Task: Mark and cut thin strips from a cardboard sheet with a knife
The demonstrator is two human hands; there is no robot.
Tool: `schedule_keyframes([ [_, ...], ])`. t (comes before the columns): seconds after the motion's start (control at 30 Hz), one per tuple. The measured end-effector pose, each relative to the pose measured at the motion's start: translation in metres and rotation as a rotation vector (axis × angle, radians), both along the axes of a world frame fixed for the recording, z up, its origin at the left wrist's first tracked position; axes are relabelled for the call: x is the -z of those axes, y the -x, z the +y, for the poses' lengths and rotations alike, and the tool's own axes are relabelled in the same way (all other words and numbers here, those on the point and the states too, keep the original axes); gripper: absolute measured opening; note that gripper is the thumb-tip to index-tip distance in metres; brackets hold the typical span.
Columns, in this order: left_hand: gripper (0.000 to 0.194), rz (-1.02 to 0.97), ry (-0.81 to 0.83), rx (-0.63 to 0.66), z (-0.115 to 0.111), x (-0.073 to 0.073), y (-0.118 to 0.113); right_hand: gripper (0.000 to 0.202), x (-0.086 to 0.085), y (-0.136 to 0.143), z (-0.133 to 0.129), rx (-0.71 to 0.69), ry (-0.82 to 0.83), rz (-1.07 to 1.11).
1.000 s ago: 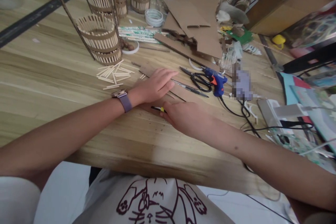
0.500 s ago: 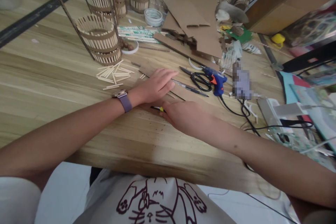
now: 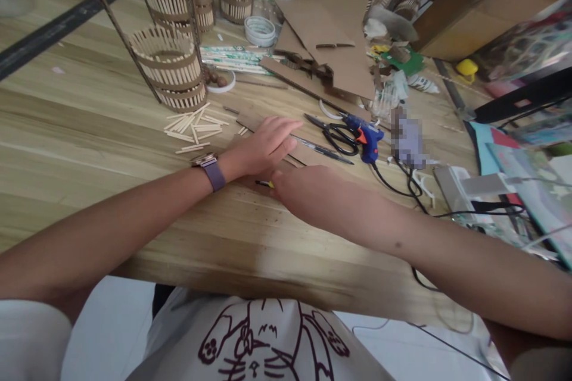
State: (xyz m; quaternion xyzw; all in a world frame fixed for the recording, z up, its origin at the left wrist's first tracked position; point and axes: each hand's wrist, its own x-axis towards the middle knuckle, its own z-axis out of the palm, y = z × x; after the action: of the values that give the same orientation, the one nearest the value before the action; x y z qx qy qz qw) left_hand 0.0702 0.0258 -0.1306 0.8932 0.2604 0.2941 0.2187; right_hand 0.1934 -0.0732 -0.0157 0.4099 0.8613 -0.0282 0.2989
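Note:
My left hand [image 3: 268, 146] lies flat, fingers stretched out together, pressing on a brown cardboard piece [image 3: 245, 119] on the table. Just below and right of it, my right hand [image 3: 304, 190] is closed around a utility knife [image 3: 263, 184]; only its black and yellow end shows, and the blade is hidden. The two hands are close, near the lower edge of the cardboard. A dark pen [image 3: 335, 156] lies past my left fingertips. Black-handled scissors [image 3: 342, 138] and a blue glue gun [image 3: 369, 138] rest to the right.
Short wooden sticks [image 3: 194, 125] lie scattered left of the cardboard. Behind them stands a stick-and-cardboard basket [image 3: 167, 68] between tall posts. Tape rolls [image 3: 260, 31] and stacked cardboard sheets [image 3: 330, 12] are farther back. A white power strip [image 3: 451, 187] and cables lie right.
My right hand has shifted slightly up and left, with the knife moving a little left and less of its yellow part showing. My left hand keeps its place.

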Motion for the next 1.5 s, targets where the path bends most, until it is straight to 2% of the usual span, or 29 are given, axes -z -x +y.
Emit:
schedule_keyframes([
  [0.17,0.052,0.008,-0.041,-0.023,0.001,0.003,-0.002,0.038,-0.011,0.013,0.004,0.049,0.084,-0.089],
  [0.43,0.056,0.274,-0.211,-0.156,-0.004,0.005,-0.006,0.036,0.003,0.003,0.012,0.038,0.064,-0.019],
  [0.57,0.055,0.267,-0.205,-0.128,-0.004,0.008,-0.006,0.037,0.003,0.003,0.013,0.036,0.092,-0.063],
  [0.73,0.053,0.267,-0.196,-0.113,-0.006,0.007,-0.006,0.042,0.012,-0.004,0.012,0.008,0.010,-0.024],
  [0.93,0.052,0.313,-0.205,-0.101,-0.009,0.002,-0.007,0.033,0.020,-0.015,0.011,0.008,0.008,0.004],
  [1.2,0.051,0.315,-0.229,-0.103,-0.010,0.003,-0.005,0.024,0.023,-0.025,0.010,0.044,0.030,0.063],
  [1.5,0.050,0.365,-0.265,-0.107,-0.011,0.001,-0.005,0.020,0.022,-0.029,0.010,0.111,0.077,0.050],
])
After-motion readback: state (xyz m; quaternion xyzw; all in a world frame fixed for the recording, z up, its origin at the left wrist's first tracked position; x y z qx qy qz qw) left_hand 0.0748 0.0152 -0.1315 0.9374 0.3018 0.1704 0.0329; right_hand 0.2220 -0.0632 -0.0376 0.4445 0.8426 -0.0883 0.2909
